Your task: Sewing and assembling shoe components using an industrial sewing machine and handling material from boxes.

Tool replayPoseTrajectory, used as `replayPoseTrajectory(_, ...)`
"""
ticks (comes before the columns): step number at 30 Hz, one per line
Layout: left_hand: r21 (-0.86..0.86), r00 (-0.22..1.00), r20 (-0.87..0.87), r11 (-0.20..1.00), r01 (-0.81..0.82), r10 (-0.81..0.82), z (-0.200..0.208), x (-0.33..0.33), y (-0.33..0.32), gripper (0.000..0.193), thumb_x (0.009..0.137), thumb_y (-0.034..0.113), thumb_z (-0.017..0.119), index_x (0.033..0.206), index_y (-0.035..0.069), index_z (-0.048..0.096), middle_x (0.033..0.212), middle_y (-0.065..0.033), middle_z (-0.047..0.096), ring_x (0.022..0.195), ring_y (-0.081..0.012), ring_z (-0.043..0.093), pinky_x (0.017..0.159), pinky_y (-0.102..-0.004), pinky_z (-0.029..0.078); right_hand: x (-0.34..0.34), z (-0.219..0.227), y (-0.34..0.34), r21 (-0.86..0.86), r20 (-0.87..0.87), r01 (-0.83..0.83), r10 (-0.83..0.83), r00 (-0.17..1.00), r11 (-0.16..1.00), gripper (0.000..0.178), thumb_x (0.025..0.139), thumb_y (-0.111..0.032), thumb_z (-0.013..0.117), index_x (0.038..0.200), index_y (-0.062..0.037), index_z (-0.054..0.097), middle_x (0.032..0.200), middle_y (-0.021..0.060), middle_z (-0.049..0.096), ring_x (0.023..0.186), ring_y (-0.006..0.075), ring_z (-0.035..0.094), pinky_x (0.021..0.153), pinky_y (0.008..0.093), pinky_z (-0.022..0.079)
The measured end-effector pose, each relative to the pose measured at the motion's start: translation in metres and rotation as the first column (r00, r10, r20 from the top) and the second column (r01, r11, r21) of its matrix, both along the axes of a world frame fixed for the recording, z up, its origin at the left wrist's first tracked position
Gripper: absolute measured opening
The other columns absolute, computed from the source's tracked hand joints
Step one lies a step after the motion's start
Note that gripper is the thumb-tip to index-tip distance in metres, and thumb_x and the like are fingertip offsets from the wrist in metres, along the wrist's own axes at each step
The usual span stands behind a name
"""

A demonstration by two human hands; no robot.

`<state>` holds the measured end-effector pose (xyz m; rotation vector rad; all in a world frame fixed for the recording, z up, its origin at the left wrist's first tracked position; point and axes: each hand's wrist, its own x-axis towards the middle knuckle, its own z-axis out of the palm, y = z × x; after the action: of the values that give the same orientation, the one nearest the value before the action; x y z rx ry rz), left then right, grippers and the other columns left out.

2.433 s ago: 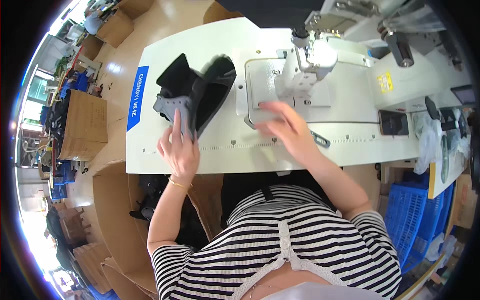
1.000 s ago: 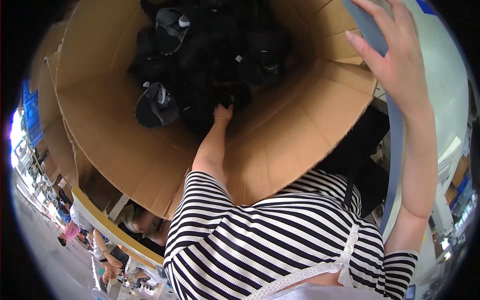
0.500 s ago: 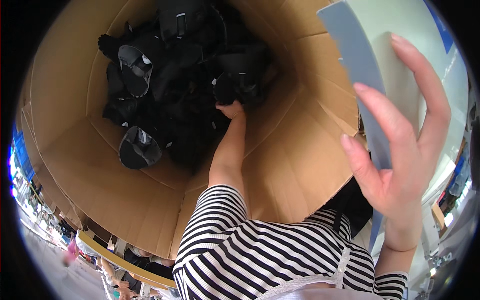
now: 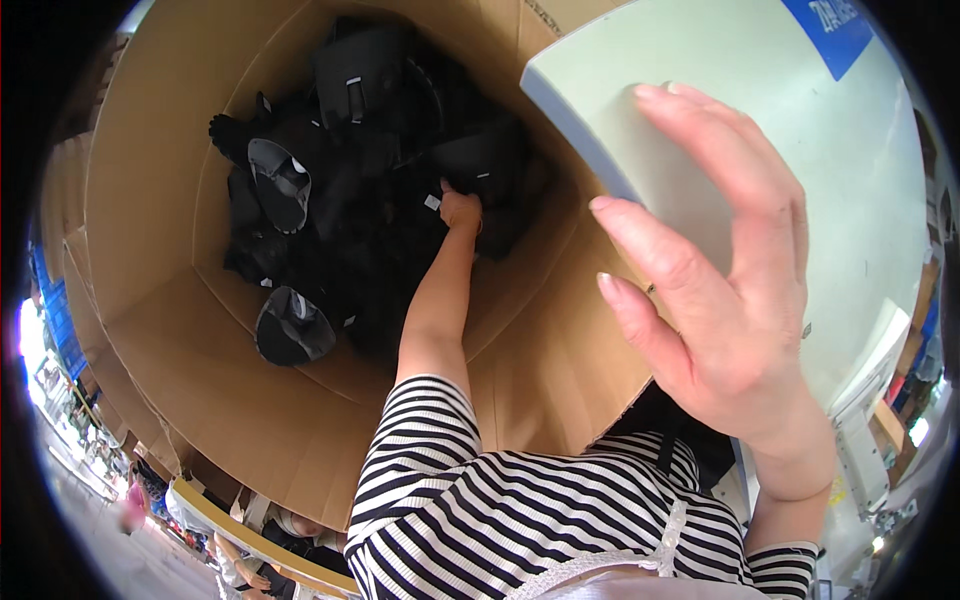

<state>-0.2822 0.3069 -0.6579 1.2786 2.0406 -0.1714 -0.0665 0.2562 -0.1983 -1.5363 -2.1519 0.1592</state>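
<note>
My left hand [image 4: 461,208] reaches deep into a large cardboard box [image 4: 300,460], among a heap of black sewn pieces [image 4: 370,150]. Its fingers look closed on one dark piece, whose outline is lost in the black pile. A small white tag [image 4: 432,202] shows beside the thumb. Two pieces at the left of the heap have grey-lined openings [image 4: 280,185]. My right hand [image 4: 720,290] is raised at the right, empty, its fingers apart and slightly curved. It hovers over a pale tabletop [image 4: 850,220]; I cannot tell whether the fingertips touch it.
The box's brown walls rise around my left arm. The tabletop's curved grey edge [image 4: 580,130] overhangs the box's right side. A blue label [image 4: 828,30] is on the tabletop. At lower left, behind a yellow-edged table [image 4: 260,545], other people are partly visible.
My view has shifted, bringing more of the tabletop in. My left hand has moved slightly farther up over the pile. My right hand has swung left, its fingers still apart.
</note>
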Motion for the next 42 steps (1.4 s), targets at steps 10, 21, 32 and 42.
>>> replayPoseTrajectory(10, -0.098, 0.715, 0.008, 0.711, 0.697, -0.699, 0.076, 0.027, 0.062, 0.103, 0.077, 0.011, 0.064, 0.149, 0.022, -0.009, 0.105, -0.0217, 0.064, 0.096, -0.0357, 0.064, 0.084, -0.0435, 0.052, 0.002, -0.002, -0.001, -0.018, -0.040, 0.095, -0.095, 0.995, 0.995, 0.042, 0.052, -0.003, 0.071, 0.093, -0.0004, 0.063, 0.124, 0.0210, 0.051, 0.112, 0.0387, 0.052, 0.093, 0.0458, 0.044)
replayPoseTrajectory(21, -0.278, 0.894, 0.126, 0.850, 0.448, -0.430, -0.010, 0.019, 0.056, 0.039, 0.079, 0.015, 0.062, 0.117, 0.007, 0.061, 0.109, -0.0222, 0.064, 0.098, -0.0370, 0.064, 0.083, -0.0409, 0.054, -0.007, 0.006, 0.001, 0.070, -0.044, 0.066, -0.063, 0.997, 0.995, 0.033, 0.058, -0.003, 0.071, 0.090, -0.0012, 0.064, 0.124, 0.0177, 0.052, 0.114, 0.0356, 0.051, 0.092, 0.0447, 0.043)
replayPoseTrajectory(32, 0.097, 0.930, 0.031, 0.927, 0.362, -0.367, 0.105, -0.028, -0.065, 0.022, 0.075, 0.020, 0.058, 0.090, 0.017, 0.074, 0.091, -0.0181, 0.068, 0.088, -0.0365, 0.065, 0.081, -0.0431, 0.052, -0.012, 0.014, -0.006, 0.136, -0.104, 0.083, -0.070, 0.992, 0.987, 0.014, 0.071, -0.007, 0.067, 0.083, 0.0004, 0.066, 0.114, 0.0133, 0.055, 0.112, 0.0282, 0.052, 0.098, 0.0437, 0.041)
replayPoseTrajectory(42, 0.178, 0.476, -0.208, 0.446, 0.877, -0.855, 0.381, -0.152, -0.076, 0.021, 0.073, 0.021, 0.054, 0.081, 0.011, 0.071, 0.074, -0.0148, 0.066, 0.074, -0.0333, 0.064, 0.070, -0.0449, 0.051, -0.020, 0.021, -0.022, 0.236, 0.010, 0.026, -0.029, 1.000, 0.971, 0.030, 0.074, -0.015, 0.069, 0.100, -0.0014, 0.065, 0.123, 0.0140, 0.054, 0.119, 0.0266, 0.048, 0.104, 0.0390, 0.036)
